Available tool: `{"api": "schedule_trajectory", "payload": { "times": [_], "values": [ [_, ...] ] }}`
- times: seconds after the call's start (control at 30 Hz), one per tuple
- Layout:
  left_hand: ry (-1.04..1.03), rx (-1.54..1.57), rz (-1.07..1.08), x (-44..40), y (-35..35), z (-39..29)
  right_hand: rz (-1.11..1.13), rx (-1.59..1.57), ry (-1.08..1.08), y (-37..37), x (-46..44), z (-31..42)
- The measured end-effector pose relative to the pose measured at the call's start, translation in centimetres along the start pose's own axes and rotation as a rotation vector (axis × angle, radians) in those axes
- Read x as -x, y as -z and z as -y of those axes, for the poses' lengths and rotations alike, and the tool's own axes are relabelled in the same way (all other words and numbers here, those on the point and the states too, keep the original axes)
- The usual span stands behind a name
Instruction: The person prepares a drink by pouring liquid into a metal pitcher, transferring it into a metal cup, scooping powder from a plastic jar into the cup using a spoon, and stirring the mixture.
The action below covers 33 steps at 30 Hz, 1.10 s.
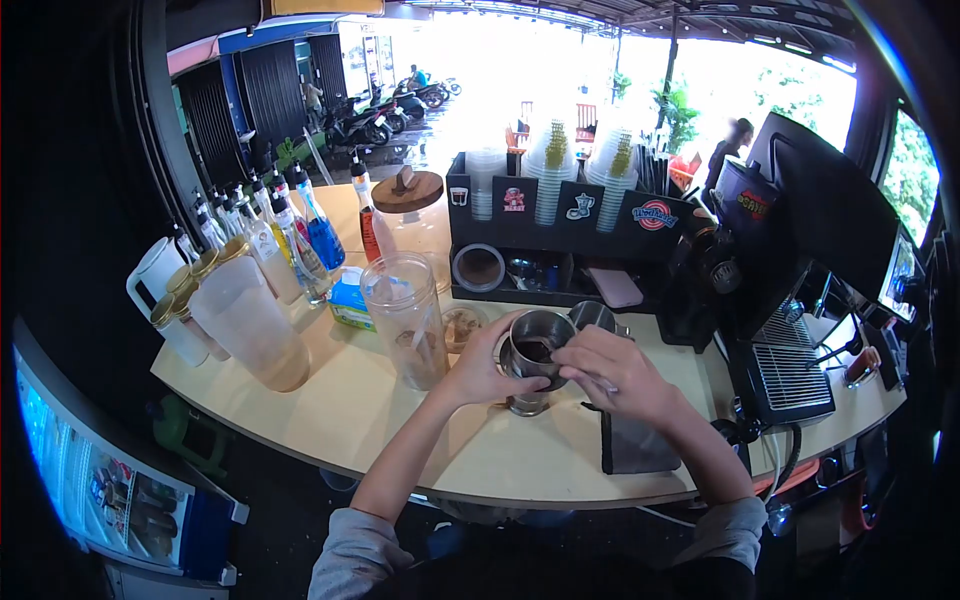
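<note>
A stainless steel cup (543,322) with dark liquid inside stands in front of me at the middle of the counter. My left hand (478,374) wraps round its left side, the thumb across the front. At the cup's right rim, my right hand (624,374) is closed on a thin-handled utensil (608,387); its lower end is hidden by the fingers and cup. Below the cup shows a metal base (527,404); I cannot tell whether it is a separate piece. Close behind sits a second metal pitcher (592,315). A tall clear plastic jug (405,330) stands left of my left hand.
A dark cloth (640,445) lies at the counter's front edge. Leftward are a frosted pitcher (245,320), several syrup bottles (320,230) and a tissue pack (350,298). Behind stands a black organizer (560,215) with stacked cups; an espresso machine (790,370) is at right.
</note>
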State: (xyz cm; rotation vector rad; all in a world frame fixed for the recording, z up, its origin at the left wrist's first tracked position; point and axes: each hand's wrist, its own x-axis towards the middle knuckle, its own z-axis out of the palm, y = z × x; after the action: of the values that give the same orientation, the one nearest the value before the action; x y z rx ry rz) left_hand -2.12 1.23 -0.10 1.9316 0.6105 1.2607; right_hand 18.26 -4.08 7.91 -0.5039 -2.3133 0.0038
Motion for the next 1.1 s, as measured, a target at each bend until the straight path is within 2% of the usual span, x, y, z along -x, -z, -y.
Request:
{"api": "schedule_trajectory", "payload": {
  "times": [0.13, 0.2, 0.3, 0.47, 0.53, 0.67, 0.77, 0.83, 0.93, 1.07, 1.1],
  "values": [
    [0.055, 0.002, 0.105, -0.9, 0.4, -0.2, -0.058, 0.037, 0.010, 0.0, 0.6, -1.1],
    [0.061, -0.029, 0.102, -0.7, 0.4, -0.3, -0.065, -0.004, -0.075, -0.3, 0.6, -1.2],
    [0.049, -0.049, 0.092, -0.8, 0.2, -0.2, -0.059, 0.023, -0.001, -0.1, 0.4, -0.5],
    [0.025, -0.047, 0.089, -0.8, 0.2, 0.3, -0.098, 0.064, -0.091, -0.8, 0.1, -0.8],
    [0.001, -0.054, 0.096, -0.9, 0.2, 0.5, -0.055, 0.109, -0.022, -0.7, -0.1, -0.1],
    [-0.006, -0.017, 0.107, -0.9, 0.2, 1.3, -0.081, 0.162, -0.129, -1.0, 0.3, 0.0],
    [-0.030, -0.083, 0.097, -1.1, 0.2, 1.0, -0.048, 0.119, -0.097, -0.9, -0.3, 0.7],
    [-0.025, -0.105, 0.081, -1.1, 0.3, 0.3, -0.080, 0.199, -0.081, -0.9, -0.3, 0.6],
    [-0.047, -0.147, 0.068, -1.1, 0.3, 0.5, -0.088, 0.146, -0.146, -1.3, -0.7, 0.3],
    [0.037, 0.064, 0.064, -0.9, 0.2, -0.1, -0.090, 0.148, -0.187, -1.2, -1.0, 1.6],
    [0.033, 0.075, 0.062, -0.9, 0.2, 0.1, -0.091, 0.146, -0.275, -1.1, -1.1, 1.5]
  ]
}}
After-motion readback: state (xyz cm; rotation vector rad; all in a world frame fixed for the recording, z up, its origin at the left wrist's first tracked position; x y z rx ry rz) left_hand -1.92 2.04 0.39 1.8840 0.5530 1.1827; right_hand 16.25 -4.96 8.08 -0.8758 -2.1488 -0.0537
